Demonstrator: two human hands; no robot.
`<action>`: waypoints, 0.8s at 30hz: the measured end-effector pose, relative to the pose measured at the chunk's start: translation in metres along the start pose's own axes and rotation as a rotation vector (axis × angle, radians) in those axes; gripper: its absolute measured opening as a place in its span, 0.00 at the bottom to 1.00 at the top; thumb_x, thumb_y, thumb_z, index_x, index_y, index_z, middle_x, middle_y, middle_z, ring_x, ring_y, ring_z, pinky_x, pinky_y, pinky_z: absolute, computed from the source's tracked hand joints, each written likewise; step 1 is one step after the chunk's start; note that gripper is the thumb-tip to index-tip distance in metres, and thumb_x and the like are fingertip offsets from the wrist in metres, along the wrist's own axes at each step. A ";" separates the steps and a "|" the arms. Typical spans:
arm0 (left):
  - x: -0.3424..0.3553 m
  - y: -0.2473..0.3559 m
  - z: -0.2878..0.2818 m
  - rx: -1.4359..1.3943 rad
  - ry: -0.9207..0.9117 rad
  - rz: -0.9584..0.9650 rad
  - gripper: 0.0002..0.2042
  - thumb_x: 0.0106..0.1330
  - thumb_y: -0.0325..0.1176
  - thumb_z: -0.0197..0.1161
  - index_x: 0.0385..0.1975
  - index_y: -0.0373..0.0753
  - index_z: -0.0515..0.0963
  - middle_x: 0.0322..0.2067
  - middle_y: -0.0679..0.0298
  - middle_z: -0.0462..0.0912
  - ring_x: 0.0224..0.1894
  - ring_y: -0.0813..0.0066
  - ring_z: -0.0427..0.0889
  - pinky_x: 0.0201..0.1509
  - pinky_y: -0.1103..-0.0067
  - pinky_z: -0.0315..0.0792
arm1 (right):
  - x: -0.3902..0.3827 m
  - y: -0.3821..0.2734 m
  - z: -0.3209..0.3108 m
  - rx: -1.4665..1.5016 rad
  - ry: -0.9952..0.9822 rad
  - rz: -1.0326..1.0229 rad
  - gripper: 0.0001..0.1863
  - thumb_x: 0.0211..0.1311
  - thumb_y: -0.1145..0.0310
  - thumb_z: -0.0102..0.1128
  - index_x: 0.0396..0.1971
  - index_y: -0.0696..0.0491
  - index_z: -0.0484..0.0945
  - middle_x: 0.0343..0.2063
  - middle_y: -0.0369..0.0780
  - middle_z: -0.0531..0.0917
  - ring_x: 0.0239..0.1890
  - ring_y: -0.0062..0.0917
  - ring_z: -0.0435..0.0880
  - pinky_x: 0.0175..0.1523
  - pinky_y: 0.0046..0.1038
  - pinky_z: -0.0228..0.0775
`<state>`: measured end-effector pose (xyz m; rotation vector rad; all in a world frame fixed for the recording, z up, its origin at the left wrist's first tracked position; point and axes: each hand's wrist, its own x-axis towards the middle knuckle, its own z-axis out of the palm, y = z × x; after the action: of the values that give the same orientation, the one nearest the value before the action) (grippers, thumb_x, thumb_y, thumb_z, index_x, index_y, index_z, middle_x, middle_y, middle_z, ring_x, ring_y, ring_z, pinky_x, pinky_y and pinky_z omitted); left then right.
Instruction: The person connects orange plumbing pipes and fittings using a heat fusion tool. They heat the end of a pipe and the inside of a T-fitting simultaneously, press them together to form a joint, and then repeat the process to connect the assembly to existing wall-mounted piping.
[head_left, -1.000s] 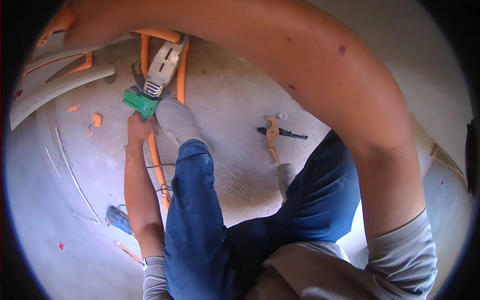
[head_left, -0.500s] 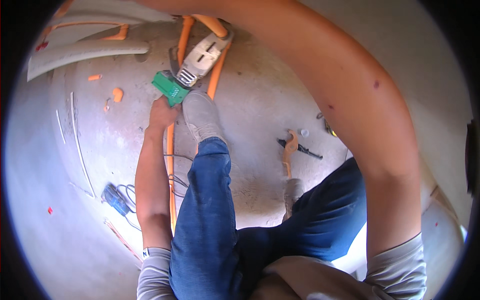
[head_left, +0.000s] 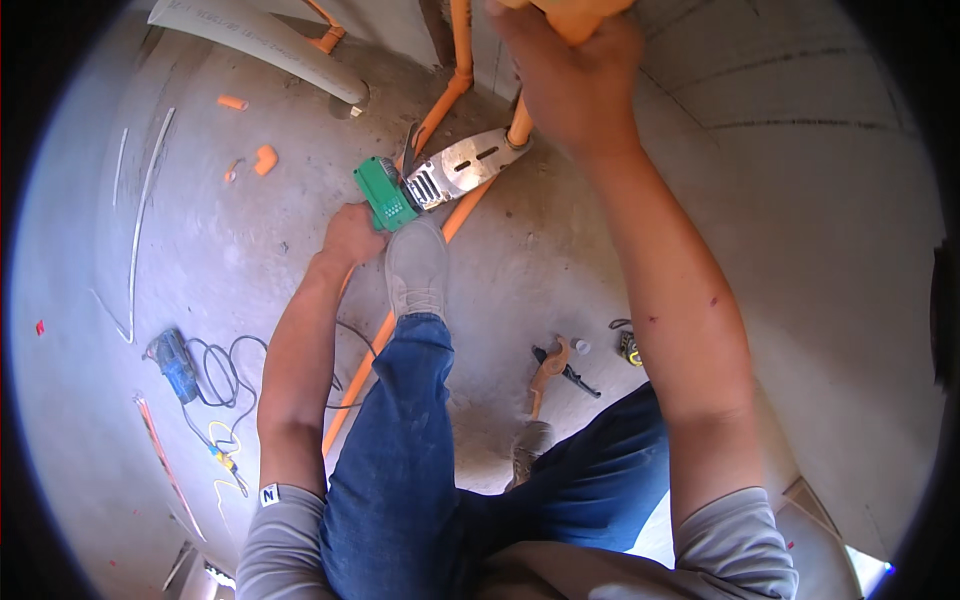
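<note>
My left hand (head_left: pixel 355 235) is closed round the green handle of a pipe fusion welder (head_left: pixel 385 193). From the handle its flat metal heating plate (head_left: pixel 465 167) points up and to the right. The plate's far end meets the end of an orange pipe (head_left: pixel 519 125). At the top edge my right hand (head_left: pixel 580 85) grips an orange pipe fitting (head_left: pixel 575 18), partly cut off by the frame. My shoe (head_left: pixel 416 262) stands right beside the green handle. Another orange pipe (head_left: pixel 465 208) runs across the floor beneath the welder.
A thick white pipe (head_left: pixel 270 50) lies at the upper left. Orange pipe pieces (head_left: pixel 265 159) are on the floor nearby. A blue power tool (head_left: pixel 174 365) with a looped cable lies at left. Orange-handled cutters (head_left: pixel 549 370) and a tape measure (head_left: pixel 630 348) lie at right.
The view has shifted, bringing my right hand and the orange fitting into sight. The welder's plate now slants less steeply. My left hand keeps its grip on the handle.
</note>
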<state>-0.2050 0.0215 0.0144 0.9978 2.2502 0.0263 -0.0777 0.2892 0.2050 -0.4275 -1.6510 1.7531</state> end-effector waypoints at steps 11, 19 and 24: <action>-0.005 0.009 -0.006 -0.023 -0.005 -0.084 0.16 0.55 0.39 0.67 0.40 0.36 0.83 0.40 0.45 0.86 0.46 0.47 0.85 0.52 0.61 0.79 | 0.000 0.016 -0.010 -0.369 0.135 -0.301 0.12 0.62 0.78 0.65 0.33 0.52 0.67 0.21 0.33 0.73 0.19 0.15 0.70 0.24 0.22 0.64; -0.003 0.004 -0.004 -0.009 -0.061 -0.096 0.17 0.53 0.37 0.69 0.41 0.37 0.84 0.41 0.45 0.85 0.46 0.48 0.85 0.52 0.61 0.80 | -0.012 0.027 -0.016 -0.514 0.141 -0.222 0.04 0.55 0.77 0.69 0.28 0.56 0.81 0.25 0.37 0.80 0.29 0.32 0.80 0.36 0.32 0.70; 0.000 0.005 -0.006 -0.023 -0.095 -0.111 0.18 0.53 0.36 0.69 0.43 0.37 0.83 0.42 0.46 0.85 0.46 0.49 0.85 0.52 0.62 0.80 | -0.013 0.027 -0.013 -0.603 0.104 -0.299 0.14 0.64 0.76 0.62 0.30 0.50 0.63 0.19 0.33 0.70 0.20 0.16 0.67 0.28 0.22 0.63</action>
<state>-0.2049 0.0266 0.0211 0.8431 2.2094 -0.0432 -0.0667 0.2908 0.1741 -0.4978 -2.0305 0.9827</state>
